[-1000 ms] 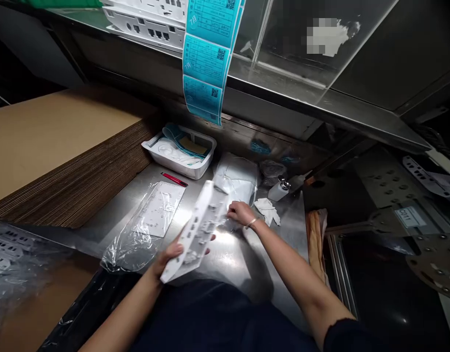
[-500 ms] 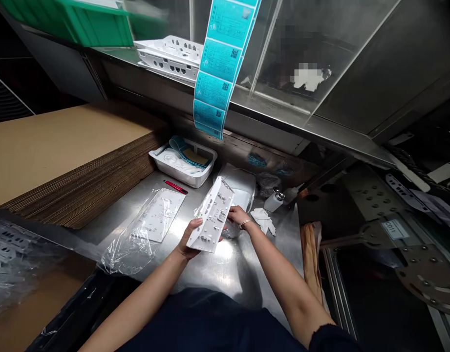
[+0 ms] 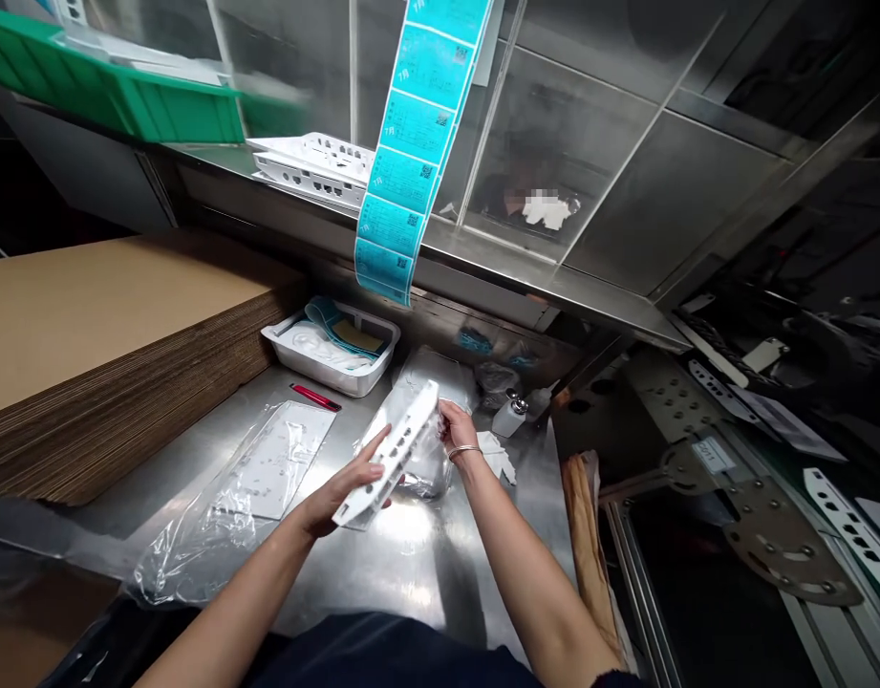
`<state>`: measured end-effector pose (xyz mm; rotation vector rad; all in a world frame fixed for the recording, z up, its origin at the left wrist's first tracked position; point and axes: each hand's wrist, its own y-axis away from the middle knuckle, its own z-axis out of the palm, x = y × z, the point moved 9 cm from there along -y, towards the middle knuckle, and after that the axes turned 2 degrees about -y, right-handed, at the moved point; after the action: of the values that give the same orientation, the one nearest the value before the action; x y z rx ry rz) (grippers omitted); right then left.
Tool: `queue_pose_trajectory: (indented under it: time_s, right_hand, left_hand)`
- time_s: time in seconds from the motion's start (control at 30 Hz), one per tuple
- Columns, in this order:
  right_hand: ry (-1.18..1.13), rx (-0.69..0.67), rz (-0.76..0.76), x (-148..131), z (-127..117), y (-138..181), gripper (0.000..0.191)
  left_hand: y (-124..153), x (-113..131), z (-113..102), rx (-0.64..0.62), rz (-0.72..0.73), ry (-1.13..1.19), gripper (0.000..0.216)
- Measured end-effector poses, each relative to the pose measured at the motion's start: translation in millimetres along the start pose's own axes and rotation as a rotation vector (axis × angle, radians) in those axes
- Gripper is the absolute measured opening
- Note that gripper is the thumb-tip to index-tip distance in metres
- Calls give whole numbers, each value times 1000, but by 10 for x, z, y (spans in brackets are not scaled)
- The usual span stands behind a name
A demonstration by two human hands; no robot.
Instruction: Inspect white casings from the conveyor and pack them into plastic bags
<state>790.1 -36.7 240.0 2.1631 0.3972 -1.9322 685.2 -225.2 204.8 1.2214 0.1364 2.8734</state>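
My left hand (image 3: 337, 489) grips the near end of a long white plastic panel (image 3: 395, 451) with port cut-outs, held tilted above the steel table (image 3: 403, 564). My right hand (image 3: 457, 429), a bracelet on its wrist, pinches a clear plastic bag (image 3: 418, 470) at the panel's far end. The bag hangs loosely round the panel's lower side. Another white panel in a clear bag (image 3: 249, 483) lies flat on the table to the left.
A thick stack of cardboard sheets (image 3: 102, 354) fills the left. A white tray (image 3: 332, 344), a red pen (image 3: 314, 397), a small bottle (image 3: 511, 415) and crumpled paper (image 3: 498, 454) sit at the back. Teal labels (image 3: 403, 162) hang from the shelf. Metal machine parts (image 3: 761, 516) lie to the right.
The view has tilted upward. The panel has turned more edge-on, and my right hand has moved up to its far end with the clear bag.
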Motion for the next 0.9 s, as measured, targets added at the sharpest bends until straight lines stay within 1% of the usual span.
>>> queue_pose_trajectory:
  time_s: [0.07, 0.1, 0.13, 0.17, 0.23, 0.27, 0.3, 0.33, 0.4, 0.5, 0.57, 0.6, 0.67, 0.7, 0.73, 0.77, 0.8, 0.83, 0.87, 0.9]
  right_hand:
    - [26, -40, -86, -157, 50, 73, 36]
    - [37, -67, -127, -240, 87, 129, 35]
    - [65, -109, -178, -328, 145, 196, 32]
    - [123, -161, -246, -422, 223, 275, 29]
    - [315, -258, -421, -598, 414, 452, 24]
    - [423, -281, -509, -664, 507, 533, 25]
    - [517, -285, -582, -714, 585, 596, 27]
    - [581, -274, -633, -752, 642, 634, 30]
    - [604, -238, -676, -813, 691, 646, 30]
    - [562, -150, -695, -908, 639, 621, 29]
    - [531, -128, -673, -941, 632, 644, 30]
    - [527, -173, -665, -946, 696, 688, 30]
    - [570, -362, -678, -954, 956, 864, 27]
    - [607, -448, -685, -967, 1091, 980, 25]
    - [638, -496, -684, -997, 1191, 1095, 24]
    - [651, -495, -670, -1049, 1244, 1202, 23]
    - [636, -456, -647, -1120, 1249, 1308, 23]
    - [596, -424, -622, -1192, 1236, 1435, 23]
    - [540, -440, -605, -1250, 1239, 1601, 23]
    - [482, -525, -602, -1285, 1279, 1812, 21]
  left_hand:
    - [23, 35, -46, 141, 11, -119, 68]
    - [28, 29, -44, 206, -3, -126, 65]
    - [26, -8, -1, 234, -46, -84, 62]
    - [21, -65, 91, 214, -108, 8, 59]
    - [23, -130, 344, 112, -195, 282, 60]
    - [34, -108, 439, 82, -183, 424, 61]
    - [53, -63, 480, 86, -132, 546, 61]
    - [83, -18, 469, 123, -63, 635, 59]
    - [177, 18, 390, 218, 41, 713, 56]
    - [296, 52, 279, 286, 112, 742, 56]
    - [325, 108, 215, 316, 133, 740, 55]
    - [328, 133, 184, 347, 129, 731, 53]
    - [332, 171, 142, 418, 102, 691, 45]
    - [340, 198, 140, 433, 104, 663, 43]
    - [353, 239, 155, 417, 130, 625, 44]
    - [377, 279, 191, 370, 167, 569, 47]
    - [418, 293, 239, 309, 191, 478, 52]
    - [475, 258, 286, 251, 184, 361, 58]
    - [544, 169, 311, 212, 145, 236, 63]
    - [619, 35, 304, 197, 80, 115, 62]
